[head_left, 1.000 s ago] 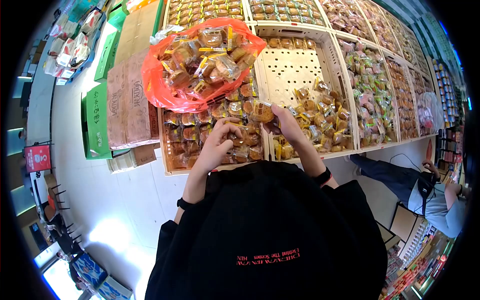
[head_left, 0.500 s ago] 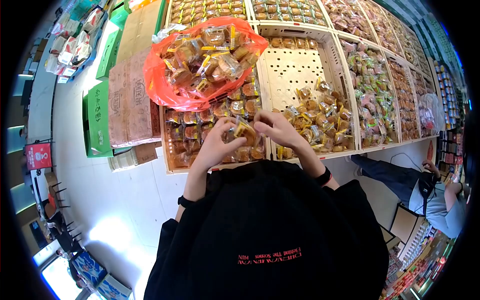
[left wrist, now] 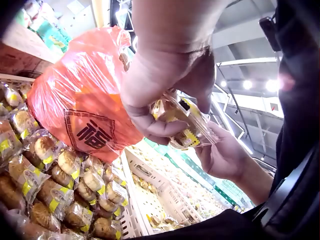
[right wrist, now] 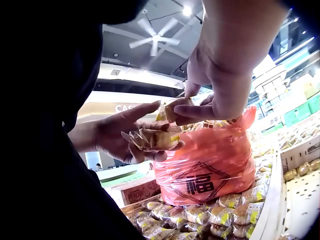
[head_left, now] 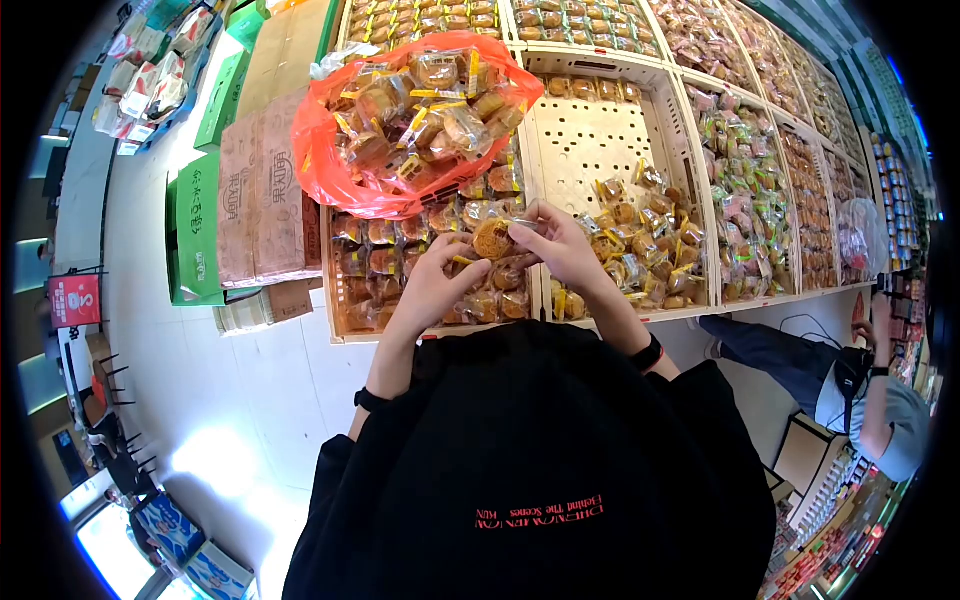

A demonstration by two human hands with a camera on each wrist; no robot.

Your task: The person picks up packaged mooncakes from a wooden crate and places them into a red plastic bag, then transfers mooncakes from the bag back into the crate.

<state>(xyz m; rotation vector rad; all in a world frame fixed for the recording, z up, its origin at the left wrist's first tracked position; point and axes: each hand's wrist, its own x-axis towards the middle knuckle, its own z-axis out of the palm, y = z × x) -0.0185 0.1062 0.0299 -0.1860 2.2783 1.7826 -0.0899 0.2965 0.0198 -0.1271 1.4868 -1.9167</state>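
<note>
Over the lower left tray, the left hand (head_left: 435, 285) and right hand (head_left: 562, 248) are close together. A round wrapped pastry (head_left: 493, 240) lies between their fingertips, its patterned face up. Seen from the right wrist, one wrapped pastry (right wrist: 152, 140) is held in the fingers of the left hand (right wrist: 117, 135), and the right hand (right wrist: 220, 92) pinches another wrapped piece (right wrist: 172, 110) just above it. In the left wrist view, the left hand's fingers curl round clear wrapping (left wrist: 186, 125). Behind the hands, a red plastic bag (head_left: 335, 190) full of wrapped pastries rests on the tray's rows.
A partly filled wooden tray (head_left: 580, 140) with loose wrapped pastries is to the right, and more filled trays (head_left: 745, 190) lie beyond it. Cardboard boxes (head_left: 262, 190) and green boxes (head_left: 195, 230) stand at the left. Another person (head_left: 800, 370) is at the far right.
The right hand has brought its pastry left to meet the left hand. Since half a second ago the pastry has turned from tilted to face up. The other person's arm has shifted.
</note>
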